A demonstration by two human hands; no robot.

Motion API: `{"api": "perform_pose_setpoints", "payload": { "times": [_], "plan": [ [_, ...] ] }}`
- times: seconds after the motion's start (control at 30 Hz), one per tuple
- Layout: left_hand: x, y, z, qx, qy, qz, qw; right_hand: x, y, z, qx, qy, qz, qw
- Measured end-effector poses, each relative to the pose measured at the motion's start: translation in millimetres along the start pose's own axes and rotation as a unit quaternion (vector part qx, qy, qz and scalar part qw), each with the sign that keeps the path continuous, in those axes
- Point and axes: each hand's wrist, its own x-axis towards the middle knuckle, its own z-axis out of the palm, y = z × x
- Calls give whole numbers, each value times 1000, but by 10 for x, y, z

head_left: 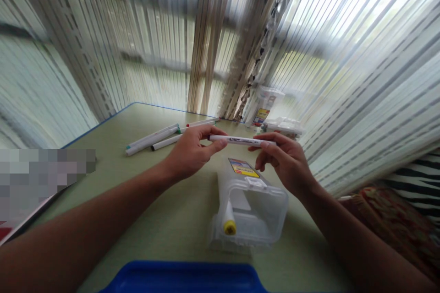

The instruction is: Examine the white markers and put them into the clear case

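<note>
Both of my hands hold one white marker (240, 140) level above the green table (144, 201). My left hand (192, 151) pinches its left end with closed fingers. My right hand (283, 160) pinches its right end, fingers also closed. Right below the marker lies a clear plastic box (250, 206) on its side, with a yellow-capped marker (229, 219) inside and a yellow label near its far end. Several more white markers (161, 137) lie on the table beyond my left hand.
A second clear container (264, 105) and a clear lid (283, 126) stand at the far edge by the window blinds. A blue tray (185, 277) sits at the near edge. A zebra-patterned cushion (412, 187) is at the right.
</note>
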Motion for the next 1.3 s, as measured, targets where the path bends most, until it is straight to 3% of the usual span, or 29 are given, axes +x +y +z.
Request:
{"api": "perform_pose_setpoints", "payload": {
  "times": [1.3],
  "plan": [
    [-13, 4, 8, 0, 2, -8, 1000, -7, -27, 19, -39, 5, -9, 999]
  ]
}}
